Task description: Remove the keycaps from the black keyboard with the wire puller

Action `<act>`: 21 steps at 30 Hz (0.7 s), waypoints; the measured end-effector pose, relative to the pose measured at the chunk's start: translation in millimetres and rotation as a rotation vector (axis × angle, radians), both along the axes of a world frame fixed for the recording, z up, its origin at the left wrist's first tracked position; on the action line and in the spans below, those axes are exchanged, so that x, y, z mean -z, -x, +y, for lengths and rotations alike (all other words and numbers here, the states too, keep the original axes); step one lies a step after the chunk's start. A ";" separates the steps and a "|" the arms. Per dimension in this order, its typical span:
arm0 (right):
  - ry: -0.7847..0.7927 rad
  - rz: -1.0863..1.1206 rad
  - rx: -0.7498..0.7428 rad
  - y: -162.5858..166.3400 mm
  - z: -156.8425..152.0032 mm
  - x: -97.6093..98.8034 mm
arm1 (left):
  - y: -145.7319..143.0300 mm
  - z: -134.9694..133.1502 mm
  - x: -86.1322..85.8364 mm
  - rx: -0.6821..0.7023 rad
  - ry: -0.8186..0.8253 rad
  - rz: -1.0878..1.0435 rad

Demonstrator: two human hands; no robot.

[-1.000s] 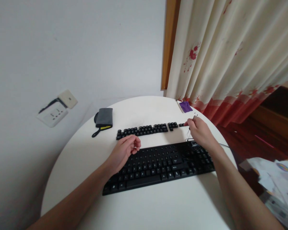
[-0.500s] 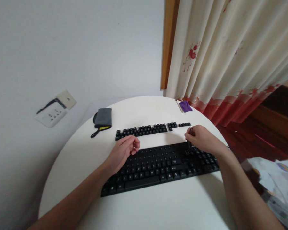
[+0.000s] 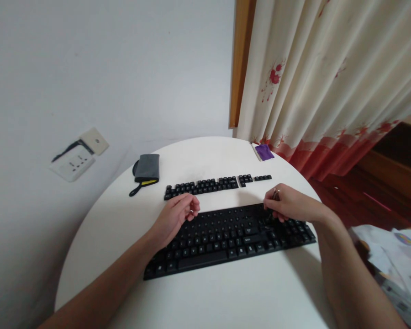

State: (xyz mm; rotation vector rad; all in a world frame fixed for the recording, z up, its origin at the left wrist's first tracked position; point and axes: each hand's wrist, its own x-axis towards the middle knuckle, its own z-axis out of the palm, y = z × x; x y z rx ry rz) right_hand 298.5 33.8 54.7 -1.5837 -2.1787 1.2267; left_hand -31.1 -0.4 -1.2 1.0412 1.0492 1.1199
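My right hand [image 3: 285,203] is closed around a keycap puller [image 3: 276,194] with a metal ring at its top. Its lower end is down at the keys on the right part of a black keyboard [image 3: 205,260]. Fingers hide most of the tool. My left hand [image 3: 181,211] rests over the keyboard's far left corner, its fingers curled loosely together with nothing visible in them. The upper rows of the keyboard show bare key stems, while the lower rows carry keycaps. Beyond the keyboard, removed keycaps [image 3: 205,186] lie sorted in rows.
A grey pouch [image 3: 148,167] with a black loop stands at the back left of the round white table [image 3: 205,157]. A purple packet [image 3: 264,152] lies at the far right edge. Behind are a wall socket [image 3: 73,163] and a patterned curtain [image 3: 294,91].
My right hand has come down and slightly nearer with the keycap puller, now lower over the keyboard's right part. The keyboard's right end has shifted slightly. My left hand stays in place.
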 end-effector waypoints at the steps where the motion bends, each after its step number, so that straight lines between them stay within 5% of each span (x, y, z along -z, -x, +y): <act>1: -0.017 -0.020 -0.018 1.7 -1.3 -0.9 | -0.1 -0.1 0.0 -0.001 0.001 -0.002; 6: -0.211 -0.146 -0.023 9.0 -1.9 -0.2 | -0.2 -0.6 0.1 -0.001 0.002 0.009; 14: 0.023 -0.060 0.173 1.3 26.0 21.4 | 0.1 -0.9 -0.4 0.009 -0.003 0.017; 21: -0.050 0.293 0.291 12.7 23.2 16.1 | -1.3 -0.6 -1.7 0.021 -0.021 0.018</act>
